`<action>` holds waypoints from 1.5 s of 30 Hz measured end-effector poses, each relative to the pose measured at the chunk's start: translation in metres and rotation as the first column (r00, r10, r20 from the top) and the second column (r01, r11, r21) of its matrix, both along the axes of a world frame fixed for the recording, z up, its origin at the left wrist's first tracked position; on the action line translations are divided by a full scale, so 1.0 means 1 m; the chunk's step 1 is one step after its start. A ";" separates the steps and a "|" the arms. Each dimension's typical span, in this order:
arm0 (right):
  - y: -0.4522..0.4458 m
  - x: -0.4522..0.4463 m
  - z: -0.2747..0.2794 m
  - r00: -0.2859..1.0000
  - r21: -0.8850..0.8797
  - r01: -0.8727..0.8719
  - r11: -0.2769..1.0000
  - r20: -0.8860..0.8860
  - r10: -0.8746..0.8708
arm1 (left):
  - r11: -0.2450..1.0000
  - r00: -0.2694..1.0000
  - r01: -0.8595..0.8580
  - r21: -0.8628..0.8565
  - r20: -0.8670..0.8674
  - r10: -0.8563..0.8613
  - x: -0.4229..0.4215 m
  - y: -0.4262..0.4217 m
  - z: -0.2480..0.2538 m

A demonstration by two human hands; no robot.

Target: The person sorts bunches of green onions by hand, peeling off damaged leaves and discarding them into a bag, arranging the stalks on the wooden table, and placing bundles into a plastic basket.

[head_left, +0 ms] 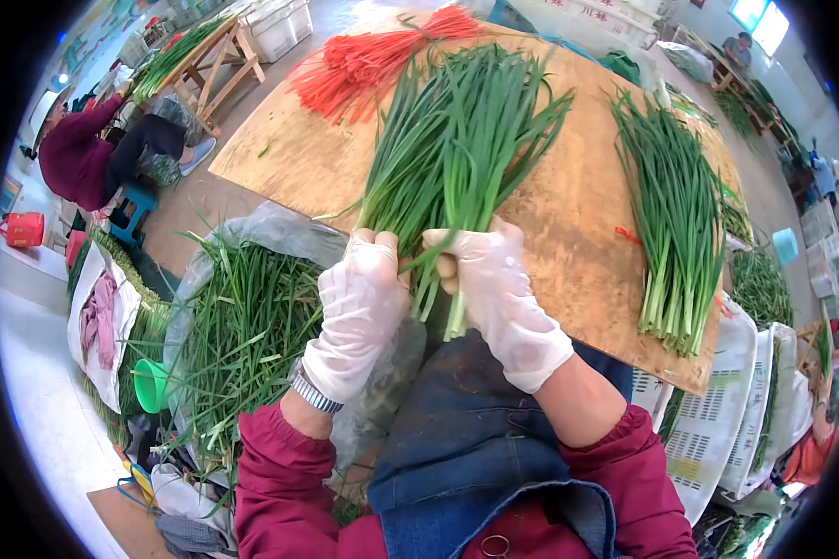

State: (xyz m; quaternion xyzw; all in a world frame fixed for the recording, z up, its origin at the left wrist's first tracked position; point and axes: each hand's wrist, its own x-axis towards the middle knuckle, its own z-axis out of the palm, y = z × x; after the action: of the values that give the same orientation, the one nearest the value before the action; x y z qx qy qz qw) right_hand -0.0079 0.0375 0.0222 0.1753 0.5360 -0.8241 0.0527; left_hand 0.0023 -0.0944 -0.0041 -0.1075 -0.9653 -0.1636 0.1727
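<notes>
My left hand point(364, 296), in a thin whitish glove, has its fingers wrapped round the lower part of a bunch of long green leafy stalks point(405, 154). Beside it my right hand point(494, 289), gloved too, grips another bunch of green stalks point(480, 140), whose pale ends hang below the fingers. The two bunches overlap, with their leaves over the wooden board point(578, 233). A pile of the same stalks point(671, 224) lies on the board's right side, with a red tie near it. Red strips point(364, 70) are heaped at the board's far left.
A plastic-lined container point(182, 321) of loose green leaves stands at the left of my left arm, by a green cup point(149, 385). White crates point(713, 438) stand at the lower right. A co-worker point(79, 149) sits at the upper left; another is far off at the upper right.
</notes>
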 end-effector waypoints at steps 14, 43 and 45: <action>0.066 0.010 0.031 0.986 -0.415 -0.149 0.898 -0.130 0.103 | 0.682 0.899 -0.209 0.701 0.413 -0.149 -0.018 -0.030 0.056; 0.034 -0.005 0.000 0.959 -0.111 -0.228 0.967 0.149 0.243 | 0.658 0.543 -0.736 0.159 0.719 0.434 0.207 -0.335 -0.029; 0.040 -0.001 0.011 0.948 -0.158 -0.245 0.957 0.169 0.271 | 0.422 0.484 -0.483 -0.767 0.168 0.859 0.205 -0.281 -0.040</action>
State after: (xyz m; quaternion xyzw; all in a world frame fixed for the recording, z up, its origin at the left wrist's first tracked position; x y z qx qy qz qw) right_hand -0.0094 0.0777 0.0334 0.1770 0.4901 -0.8239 0.2226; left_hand 0.2078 -0.3756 -0.0440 0.3108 -0.9156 0.2338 -0.1022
